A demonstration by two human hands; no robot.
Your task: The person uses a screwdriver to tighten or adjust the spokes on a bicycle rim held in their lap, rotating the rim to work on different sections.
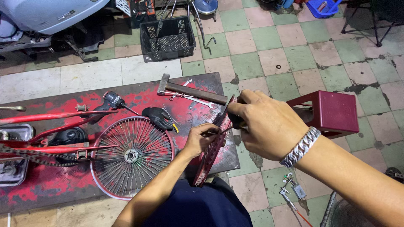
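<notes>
My left hand [201,138] pinches a thin metal spoke against a red curved wheel rim [212,153] that stands on edge across my lap. My right hand [265,124], with a silver chain bracelet on the wrist, grips a dark tool handle [235,122] at the upper part of the same rim. A spoked wheel [132,155] with a hub lies flat on the red-stained metal sheet [50,185], just left of my left arm.
A red bicycle frame [50,117] with chain lies at left. A hammer [191,90], wrenches, a power drill [110,102] and a black glove [156,115] rest on the sheet. A red stool [332,113] stands right; a black crate [168,38] sits behind.
</notes>
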